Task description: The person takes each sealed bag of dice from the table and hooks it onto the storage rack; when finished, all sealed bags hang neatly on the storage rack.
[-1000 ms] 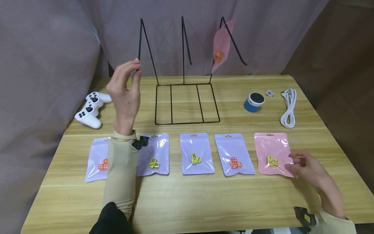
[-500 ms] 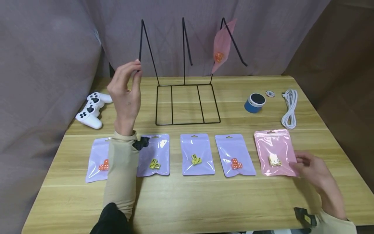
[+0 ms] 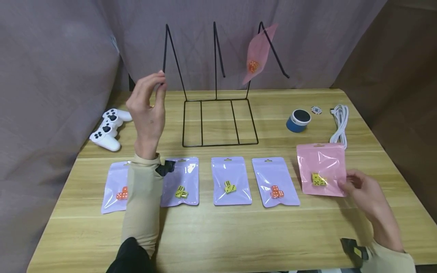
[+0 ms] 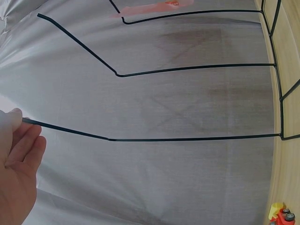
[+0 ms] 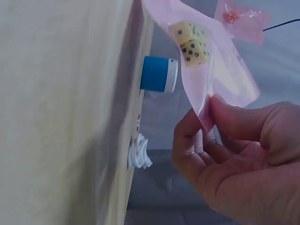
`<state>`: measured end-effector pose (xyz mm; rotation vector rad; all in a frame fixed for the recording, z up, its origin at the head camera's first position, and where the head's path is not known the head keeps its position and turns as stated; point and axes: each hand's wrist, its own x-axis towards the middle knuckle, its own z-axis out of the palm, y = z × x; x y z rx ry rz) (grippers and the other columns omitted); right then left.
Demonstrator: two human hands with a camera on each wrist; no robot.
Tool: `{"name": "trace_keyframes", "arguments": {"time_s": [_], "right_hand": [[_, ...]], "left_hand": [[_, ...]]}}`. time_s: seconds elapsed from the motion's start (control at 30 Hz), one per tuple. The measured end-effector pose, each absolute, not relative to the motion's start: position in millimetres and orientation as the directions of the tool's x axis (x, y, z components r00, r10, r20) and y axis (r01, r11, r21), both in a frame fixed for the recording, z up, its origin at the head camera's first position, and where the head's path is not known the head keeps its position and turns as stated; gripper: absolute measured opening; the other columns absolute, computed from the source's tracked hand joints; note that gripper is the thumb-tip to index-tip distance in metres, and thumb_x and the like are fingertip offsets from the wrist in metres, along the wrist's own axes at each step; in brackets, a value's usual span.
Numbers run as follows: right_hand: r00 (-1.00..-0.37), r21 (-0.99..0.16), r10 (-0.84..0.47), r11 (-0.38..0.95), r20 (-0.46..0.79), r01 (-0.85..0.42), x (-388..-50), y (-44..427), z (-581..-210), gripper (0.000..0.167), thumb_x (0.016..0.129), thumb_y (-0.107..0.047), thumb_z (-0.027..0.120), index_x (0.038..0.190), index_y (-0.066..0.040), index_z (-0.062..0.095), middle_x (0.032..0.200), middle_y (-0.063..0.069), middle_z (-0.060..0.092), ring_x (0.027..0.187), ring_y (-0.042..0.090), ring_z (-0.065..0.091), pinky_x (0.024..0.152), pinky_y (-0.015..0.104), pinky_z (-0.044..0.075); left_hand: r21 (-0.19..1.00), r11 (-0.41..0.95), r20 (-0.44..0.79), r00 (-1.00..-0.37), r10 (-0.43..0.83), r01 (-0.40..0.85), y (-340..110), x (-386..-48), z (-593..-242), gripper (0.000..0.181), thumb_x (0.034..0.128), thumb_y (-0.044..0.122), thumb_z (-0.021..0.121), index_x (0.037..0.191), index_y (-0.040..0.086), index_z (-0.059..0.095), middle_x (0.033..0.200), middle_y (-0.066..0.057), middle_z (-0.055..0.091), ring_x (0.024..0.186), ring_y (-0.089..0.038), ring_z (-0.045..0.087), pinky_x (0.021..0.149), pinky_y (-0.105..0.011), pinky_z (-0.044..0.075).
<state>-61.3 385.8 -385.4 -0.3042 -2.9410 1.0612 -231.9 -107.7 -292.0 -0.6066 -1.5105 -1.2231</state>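
My right hand (image 3: pixel 367 195) pinches the lower right edge of a pink zip bag (image 3: pixel 322 161) with yellow dice (image 5: pixel 193 47) inside. The bag is lifted off the table and tilted up, as the right wrist view shows. My left hand (image 3: pixel 147 110) holds the front end of the left arm of a black wire rack (image 4: pixel 70 130) between thumb and fingers. On the rack's right arm hangs another pink bag (image 3: pixel 258 51) with orange dice. Purple bags lie in a row: one with orange dice (image 3: pixel 275 170), two with yellow dice, and one (image 3: pixel 114 178) partly hidden by my left sleeve.
A blue and white round speaker (image 3: pixel 298 121), a poker chip (image 3: pixel 316 110) and a coiled white cable (image 3: pixel 339 125) stand at the right back. A white game controller (image 3: pixel 109 129) lies at the left. Small red and yellow toy (image 4: pixel 282 215) shows in the left wrist view.
My right hand has raised the pink bag off the table and moved it slightly away from me. The hanging pink bag has swung a little to the left. My left hand stays on the rack.
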Motion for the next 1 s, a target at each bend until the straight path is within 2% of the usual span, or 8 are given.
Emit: {"name": "trace_keyframes", "arguments": {"time_s": [0.13,0.23,0.43,0.57,0.67,0.77,1.0], "right_hand": [[-0.986,-0.664,0.165,0.737,-0.004,0.126,-68,380,-380,0.025,0.094,-0.008,0.058,0.112,0.008,0.055,0.091,-0.007,0.058,0.076,-0.002,0.048,0.057,0.009,0.045],[-0.988,-0.690,0.155,0.718,0.026,0.094,-73,374,-375,0.023,0.094,-0.006,0.057,0.112,0.009,0.054,0.089,-0.015,0.054,0.076,-0.001,0.048,0.057,0.009,0.045],[-0.991,-0.726,0.117,0.687,0.072,0.028,-83,360,-366,0.027,0.094,-0.002,0.056,0.116,0.011,0.053,0.090,-0.015,0.055,0.079,-0.001,0.051,0.061,0.009,0.049],[-0.987,-0.722,0.110,0.692,0.114,-0.006,-89,349,-360,0.024,0.093,-0.001,0.055,0.114,0.011,0.054,0.092,-0.006,0.056,0.080,0.001,0.052,0.062,0.007,0.049],[-0.988,-0.719,0.098,0.695,0.116,-0.015,-94,342,-356,0.022,0.094,-0.002,0.055,0.113,0.010,0.054,0.096,0.003,0.057,0.080,0.003,0.052,0.063,0.007,0.049],[-0.992,-0.723,0.086,0.690,0.097,-0.011,-97,337,-351,0.021,0.095,-0.004,0.055,0.112,0.008,0.054,0.099,0.006,0.057,0.080,0.007,0.052,0.063,0.009,0.049],[-0.990,-0.755,0.069,0.653,0.123,-0.048,-103,325,-339,0.019,0.094,-0.005,0.057,0.110,0.005,0.055,0.095,-0.007,0.059,0.082,0.008,0.055,0.064,0.009,0.050]], "left_hand": [[0.379,0.345,0.922,-0.320,-0.218,0.858,-108,-231,-293,0.009,0.0869,-0.004,0.064,0.094,-0.008,0.066,0.102,-0.014,0.068,0.100,-0.023,0.064,0.094,-0.041,0.052],[0.382,0.343,0.921,-0.323,-0.217,0.858,-108,-231,-293,0.009,0.0872,-0.004,0.063,0.094,-0.008,0.066,0.102,-0.014,0.067,0.100,-0.024,0.064,0.094,-0.041,0.051],[0.384,0.340,0.920,-0.324,-0.222,0.858,-109,-231,-293,0.009,0.0865,-0.006,0.063,0.094,-0.008,0.066,0.102,-0.014,0.068,0.100,-0.023,0.064,0.095,-0.041,0.051],[0.381,0.339,0.921,-0.321,-0.222,0.860,-109,-231,-292,0.009,0.0867,-0.005,0.063,0.094,-0.008,0.067,0.102,-0.014,0.068,0.100,-0.024,0.064,0.095,-0.041,0.051],[0.379,0.329,0.921,-0.318,-0.224,0.865,-108,-231,-293,0.009,0.0869,-0.004,0.064,0.094,-0.008,0.067,0.102,-0.014,0.068,0.100,-0.024,0.064,0.094,-0.042,0.051],[0.376,0.323,0.922,-0.314,-0.227,0.869,-108,-232,-292,0.009,0.0859,-0.006,0.064,0.094,-0.008,0.067,0.102,-0.014,0.068,0.099,-0.025,0.064,0.094,-0.042,0.052],[0.379,0.321,0.920,-0.317,-0.228,0.868,-107,-232,-293,0.009,0.0860,-0.005,0.064,0.094,-0.008,0.067,0.102,-0.015,0.068,0.099,-0.025,0.064,0.094,-0.042,0.052]]}}
